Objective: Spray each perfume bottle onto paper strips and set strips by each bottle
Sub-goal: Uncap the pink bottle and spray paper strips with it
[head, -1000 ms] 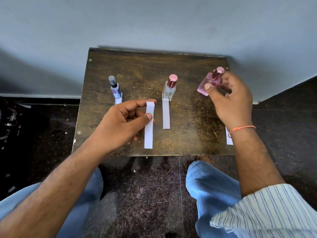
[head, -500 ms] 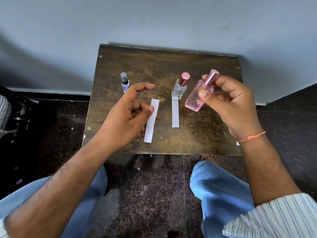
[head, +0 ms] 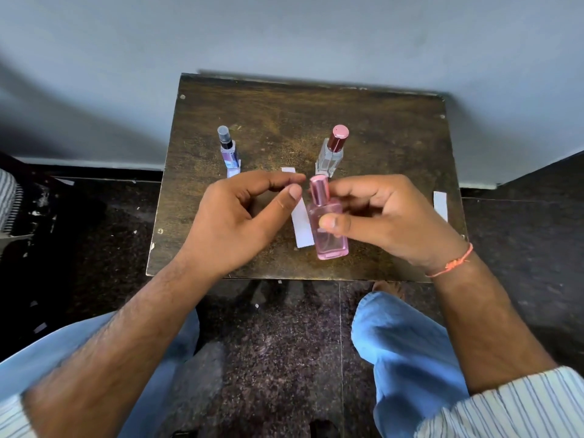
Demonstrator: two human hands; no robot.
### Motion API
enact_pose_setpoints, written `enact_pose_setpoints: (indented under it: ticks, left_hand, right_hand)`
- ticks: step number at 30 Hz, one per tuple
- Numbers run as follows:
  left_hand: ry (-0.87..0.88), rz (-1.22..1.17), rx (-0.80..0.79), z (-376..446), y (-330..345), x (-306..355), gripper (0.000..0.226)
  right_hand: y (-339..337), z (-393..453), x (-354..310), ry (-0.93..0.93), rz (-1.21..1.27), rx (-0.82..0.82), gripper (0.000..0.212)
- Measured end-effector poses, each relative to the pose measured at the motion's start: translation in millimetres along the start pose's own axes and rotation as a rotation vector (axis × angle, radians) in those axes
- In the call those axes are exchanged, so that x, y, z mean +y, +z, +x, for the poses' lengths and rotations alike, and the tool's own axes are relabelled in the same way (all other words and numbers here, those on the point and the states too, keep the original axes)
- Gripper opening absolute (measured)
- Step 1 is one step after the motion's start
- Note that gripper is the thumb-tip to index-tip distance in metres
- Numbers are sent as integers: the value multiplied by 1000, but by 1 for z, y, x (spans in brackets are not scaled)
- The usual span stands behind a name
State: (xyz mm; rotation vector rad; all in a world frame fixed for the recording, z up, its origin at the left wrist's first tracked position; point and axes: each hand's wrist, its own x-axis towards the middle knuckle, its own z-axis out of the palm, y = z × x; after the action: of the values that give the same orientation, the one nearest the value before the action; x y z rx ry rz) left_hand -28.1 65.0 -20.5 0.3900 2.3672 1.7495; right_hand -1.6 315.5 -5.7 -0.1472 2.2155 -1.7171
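The right hand grips the pink perfume bottle above the middle of the tabletop, thumb pressed on the bottle's front face and the fingers curled behind it; the bottle stands nearly upright with its pink cap on. An orange thread bracelet circles that wrist. The left hand hovers just beside the cap, half curled, forefinger and thumb bent toward each other with a gap between them and gripping nothing; whether the fingertip touches the cap cannot be told.

A white paper strip lies flat on the tabletop between the two hands, partly hidden by them. Toward the back edge stand two more bottles: a slim one with a grey cap on the left, a short strip end showing at its foot, and a clear one with a dark red cap near the centre. Another strip lies by the right edge.

The tabletop is dark, worn brown wood, set against a pale grey-blue wall. Below lies a dark speckled stone floor, with the person's blue-trousered knees and striped sleeves in the foreground.
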Motion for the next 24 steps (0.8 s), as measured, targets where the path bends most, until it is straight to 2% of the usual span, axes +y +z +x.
enact_pose_setpoints:
  ticks: [4, 13, 19, 22, 24]
  left_hand:
    - [16, -57, -24, 3, 2, -5, 27]
    - [38, -52, -87, 7, 0, -5, 19]
    - [-127, -211, 64, 8, -2, -1, 19]
    - [-140, -117, 76, 11, -9, -4, 16]
    - [-98, 56, 30, 11, -13, -9, 12]
  right_hand:
    - [9, 3, -1, 20, -89, -73, 36]
    - [12, 4, -3, 41, -105, -46, 31]
    - [13, 4, -4, 65, -138, -61, 28]
    - [10, 4, -4, 55, -148, -44, 24]
    - [7, 3, -4, 45, -142, -16, 26]
